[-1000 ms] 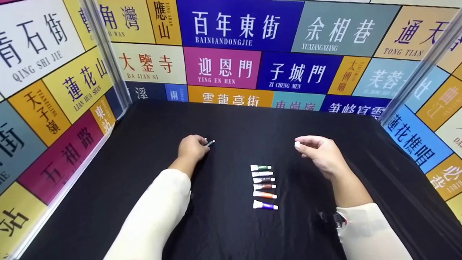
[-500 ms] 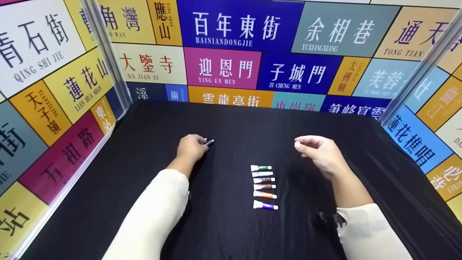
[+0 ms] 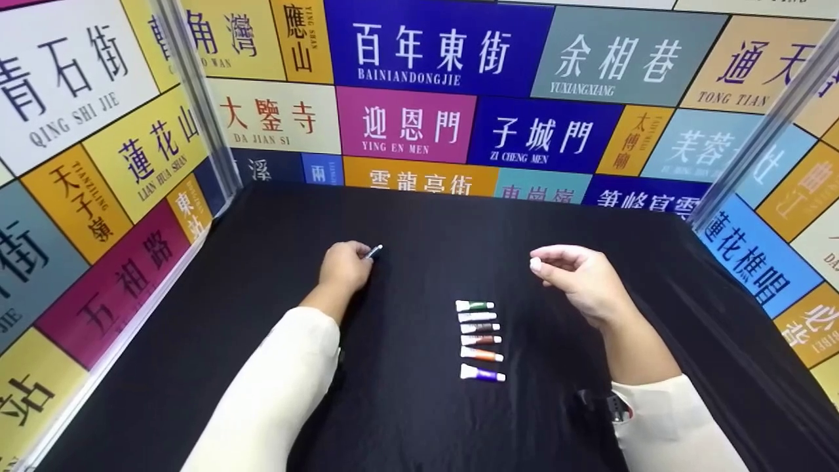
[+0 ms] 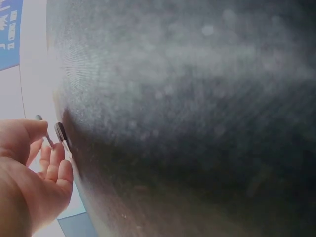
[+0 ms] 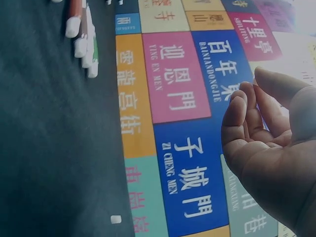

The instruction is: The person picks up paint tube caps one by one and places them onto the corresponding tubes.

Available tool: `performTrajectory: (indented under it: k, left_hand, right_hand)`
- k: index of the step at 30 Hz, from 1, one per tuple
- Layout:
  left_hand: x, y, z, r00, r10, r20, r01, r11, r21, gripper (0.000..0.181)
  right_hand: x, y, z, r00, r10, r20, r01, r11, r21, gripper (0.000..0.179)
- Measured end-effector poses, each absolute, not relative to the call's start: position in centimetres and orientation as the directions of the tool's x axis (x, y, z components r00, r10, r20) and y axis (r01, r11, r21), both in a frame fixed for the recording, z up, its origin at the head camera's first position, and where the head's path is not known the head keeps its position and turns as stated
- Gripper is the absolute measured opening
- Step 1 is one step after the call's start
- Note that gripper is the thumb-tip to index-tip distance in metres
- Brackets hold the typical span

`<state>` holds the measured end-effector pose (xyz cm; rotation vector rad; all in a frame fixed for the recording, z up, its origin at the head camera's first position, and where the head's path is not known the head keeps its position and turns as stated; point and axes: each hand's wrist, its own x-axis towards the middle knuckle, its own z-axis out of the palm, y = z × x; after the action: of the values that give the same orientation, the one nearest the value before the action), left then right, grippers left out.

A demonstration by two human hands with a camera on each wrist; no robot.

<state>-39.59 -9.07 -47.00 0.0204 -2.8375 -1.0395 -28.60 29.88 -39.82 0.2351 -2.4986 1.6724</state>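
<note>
Left hand pinches dark tube, tip now tilted up (barely); right hand pinches white cap, steady above bench.

Six paint tubes in a column, one small tube at ten o'clock, two hands.

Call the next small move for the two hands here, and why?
Probably bring both hands together and refit the cap. The left hand grips a small dark paint tube, its nozzle poking out, while the right hand pinches a small white cap. Six capped tubes lie in a row between them.
</note>
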Motion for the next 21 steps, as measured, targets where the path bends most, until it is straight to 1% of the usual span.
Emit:
performTrajectory:
  k: [7, 14, 21]
  left_hand:
    - [-39.4, -8.8, -46.8, -0.981, -0.048, 0.187, 0.095, 0.722, 0.685, 0.024]
    - [-39.1, -7.9, -46.1, -0.974, -0.059, 0.221, 0.126, 0.666, 0.735, 0.022]
    - [-38.4, -6.5, -46.0, -0.965, -0.041, 0.26, 0.177, 0.628, 0.758, 0.022]
  right_hand:
    - [-27.4, 28.7, -38.7, -0.97, -0.085, 0.226, -0.241, 0.391, -0.888, 0.029]
    - [-26.1, 27.9, -37.6, -0.953, -0.13, 0.272, -0.301, 0.402, -0.865, 0.025]
    - [-25.0, 27.2, -36.8, -0.939, -0.163, 0.303, -0.344, 0.395, -0.852, 0.018]
